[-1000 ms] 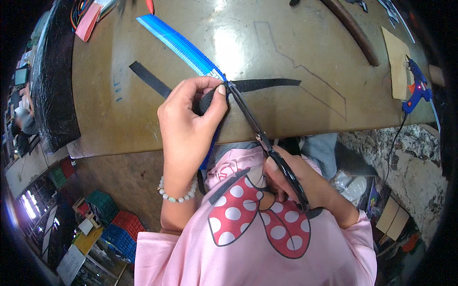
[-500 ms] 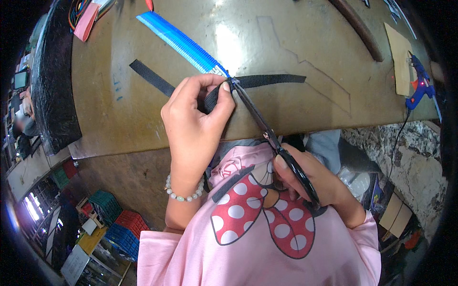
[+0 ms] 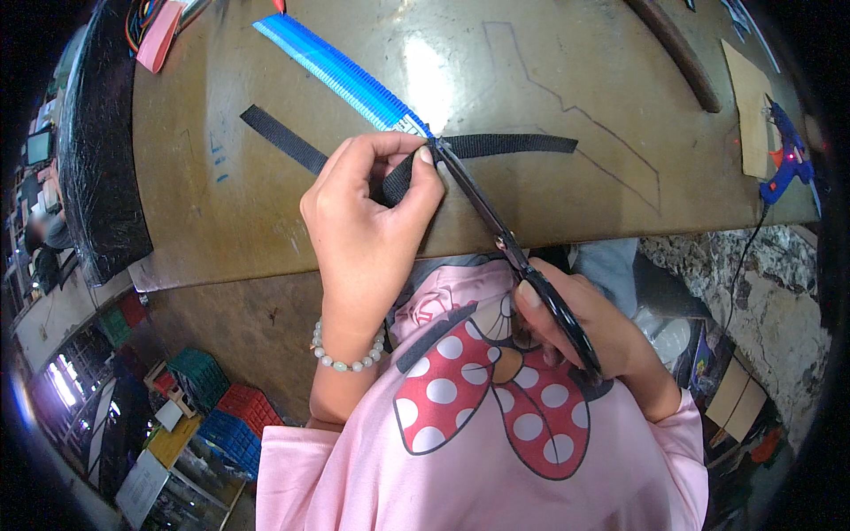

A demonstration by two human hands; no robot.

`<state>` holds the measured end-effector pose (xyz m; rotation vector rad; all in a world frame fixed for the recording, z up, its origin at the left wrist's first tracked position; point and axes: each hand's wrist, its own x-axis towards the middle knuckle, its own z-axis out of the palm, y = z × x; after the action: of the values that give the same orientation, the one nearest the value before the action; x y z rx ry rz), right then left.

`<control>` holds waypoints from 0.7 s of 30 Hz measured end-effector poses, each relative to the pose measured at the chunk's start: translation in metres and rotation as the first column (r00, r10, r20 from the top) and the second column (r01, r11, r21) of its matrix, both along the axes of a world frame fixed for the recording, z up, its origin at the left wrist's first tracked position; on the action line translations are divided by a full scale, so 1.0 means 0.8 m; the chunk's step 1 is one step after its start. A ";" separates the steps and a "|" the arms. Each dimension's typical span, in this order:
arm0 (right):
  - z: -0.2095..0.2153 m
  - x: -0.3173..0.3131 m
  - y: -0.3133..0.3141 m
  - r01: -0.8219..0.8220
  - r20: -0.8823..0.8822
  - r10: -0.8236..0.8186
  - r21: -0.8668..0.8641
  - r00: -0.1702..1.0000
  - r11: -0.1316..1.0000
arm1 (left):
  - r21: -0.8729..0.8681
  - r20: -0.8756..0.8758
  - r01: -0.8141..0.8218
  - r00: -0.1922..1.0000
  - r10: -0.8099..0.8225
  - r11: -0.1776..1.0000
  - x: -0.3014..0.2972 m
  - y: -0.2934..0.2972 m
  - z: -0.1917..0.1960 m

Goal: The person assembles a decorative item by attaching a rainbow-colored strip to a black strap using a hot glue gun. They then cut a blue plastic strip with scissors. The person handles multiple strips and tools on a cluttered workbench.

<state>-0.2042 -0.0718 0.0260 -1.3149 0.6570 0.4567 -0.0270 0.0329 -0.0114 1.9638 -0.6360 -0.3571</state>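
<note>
My left hand (image 3: 367, 208), a beaded bracelet on its wrist, pinches a folded black webbing strap (image 3: 513, 144) between thumb and fingertips. One tail of the strap lies to the right on the table, and another slants out to the left. In my right hand (image 3: 584, 319) are long scissors (image 3: 478, 206) with black handles. Their blade tips meet the strap right at my left thumb and fingertips; whether they are cutting into it is too small to tell. Beyond the pinch, a blue ribbed strip (image 3: 345, 80) stretches toward the far left, its near end at my fingertips.
The brown table (image 3: 266, 230) carries a drawn angular outline. A blue glue gun (image 3: 788, 157) sits by cardboard (image 3: 748, 106) at the right, its cord hanging off the edge. A dark curved bar (image 3: 677, 53) lies far right; a pink piece (image 3: 160, 37) is far left. Plastic crates (image 3: 239, 416) stand lower left.
Both hands, the strap and the scissors have shifted slightly to the right in the picture. The pinch and the scissors' place at the strap look the same.
</note>
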 end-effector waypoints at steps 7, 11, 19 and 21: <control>0.005 0.000 -0.002 0.038 -0.043 -0.033 0.105 0.999 0.994 | 0.005 -0.005 0.005 1.000 -0.005 1.000 0.001 0.000 0.000; 0.003 -0.003 -0.006 -0.041 -0.055 0.041 -0.002 0.998 0.999 | -0.010 0.008 0.026 1.000 -0.026 1.000 0.002 0.000 -0.001; 0.025 0.007 -0.024 0.047 -0.228 0.001 0.205 0.974 0.978 | -0.009 0.080 0.065 0.995 -0.064 0.998 0.003 0.004 -0.005; 0.033 0.015 -0.038 0.048 -0.324 0.046 0.276 0.945 0.960 | -0.008 0.125 0.093 0.988 -0.092 0.996 0.005 0.005 -0.005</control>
<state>-0.1919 -0.1024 0.0522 -0.9755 0.8349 0.7512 -0.0227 0.0368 -0.0156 1.9584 -0.8102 -0.2872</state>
